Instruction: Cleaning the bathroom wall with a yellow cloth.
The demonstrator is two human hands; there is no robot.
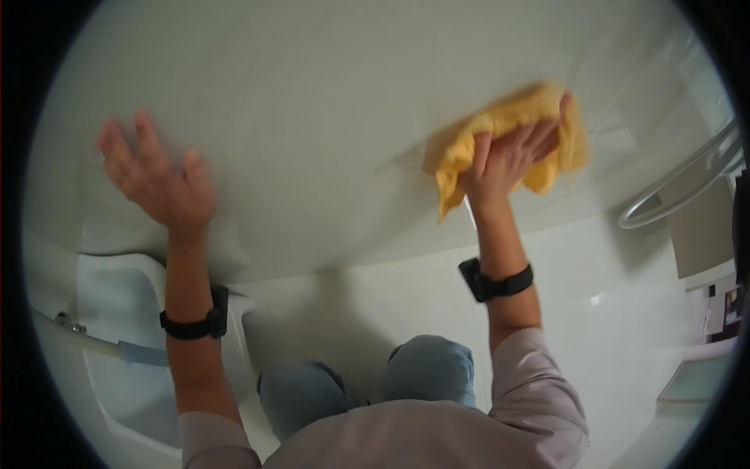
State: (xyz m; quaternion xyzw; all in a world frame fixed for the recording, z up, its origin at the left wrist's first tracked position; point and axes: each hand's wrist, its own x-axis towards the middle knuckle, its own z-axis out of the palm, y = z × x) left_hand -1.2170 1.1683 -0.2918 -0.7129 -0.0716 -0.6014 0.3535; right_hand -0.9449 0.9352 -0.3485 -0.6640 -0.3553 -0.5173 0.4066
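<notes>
With fingers stretched out, my right hand (501,166) presses a crumpled yellow cloth (576,144) against the smooth pale wall (328,117), on the right side. The cloth spreads out past the fingers and hangs in folds beside the thumb. My left hand (168,184) is held up at the left, its fingers apart and nothing in it. Whether its palm touches the wall I cannot tell. Each wrist wears a black band with a small dark device.
A white basin (160,270) stands at the lower left, under my left forearm. A metal fitting (70,322) and a pipe with a bluish sleeve (144,353) cross its left side. On the right, a curved metal rail (652,215) sticks out from the wall.
</notes>
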